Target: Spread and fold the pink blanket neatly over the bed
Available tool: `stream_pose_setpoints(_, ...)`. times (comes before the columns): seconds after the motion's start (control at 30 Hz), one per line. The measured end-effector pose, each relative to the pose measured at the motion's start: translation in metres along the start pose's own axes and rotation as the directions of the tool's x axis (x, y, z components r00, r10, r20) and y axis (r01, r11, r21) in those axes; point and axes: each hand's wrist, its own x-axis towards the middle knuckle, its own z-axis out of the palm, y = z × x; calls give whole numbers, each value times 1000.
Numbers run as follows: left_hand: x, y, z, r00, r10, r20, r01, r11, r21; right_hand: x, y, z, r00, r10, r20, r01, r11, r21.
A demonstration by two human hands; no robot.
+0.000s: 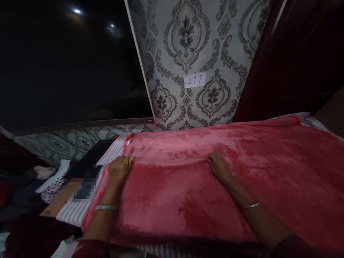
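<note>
A plush pink-red blanket [166, 200] lies spread over a surface, its near part folded back on itself. My left hand [120, 168] is closed on the fold's raised edge near the blanket's left side. Farther right, my right hand [219, 166] pinches the same edge, and the edge runs almost straight between the two. A silver bangle circles each wrist. Under the blanket, a striped cloth [76, 211] shows along the left side. A small white tag [128, 142] sits at the blanket's far left corner.
A large dark screen [67, 64] stands at the back left. Patterned wallpaper [172, 64] bears a paper label [195, 80] reading 277. Dark red glossy panelling [292, 61] rises at right. Clothes and a dotted cloth [52, 190] lie at left beside a brown board [57, 200].
</note>
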Motion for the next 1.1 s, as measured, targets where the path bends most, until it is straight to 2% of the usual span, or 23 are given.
stream_pose_setpoints(0.17, 27, 18, -45, 985, 171, -39, -169, 984, 48, 1, 2, -3, 994, 82, -69, -78, 995, 54)
stream_pose_setpoints(0.33, 37, 16, -83, 976, 203, -81, -199, 978, 53, 7, -6, -20, 978, 162, -132, -150, 984, 97)
stream_pose_setpoints(0.43, 33, 13, -102, 968, 250, -37, -249, 968, 15, 18, -10, -47, 976, 129, -174, -113, 989, 100)
stream_pose_setpoints(0.57, 27, 19, -128, 951, 308, -4, -308, 951, -18, 42, -11, -102, 968, 7, -251, 7, 999, 52)
stream_pose_setpoints(0.73, 40, 31, -166, 962, 268, -58, -264, 962, 75, 69, -19, -174, 967, -123, -224, 109, 991, -74)
stream_pose_setpoints(0.87, 63, 31, -188, 972, 208, -110, -194, 973, 126, 81, -33, -217, 968, -133, -214, 114, 989, -99)
stream_pose_setpoints(1.0, 80, 31, -195, 982, 116, -147, -89, 980, 179, 81, -42, -240, 962, -115, -246, 99, 992, -78)
stream_pose_setpoints(1.1, 87, 35, -183, 998, 55, -31, -48, 980, 195, 74, -46, -238, 981, -87, -176, 83, 996, -31)
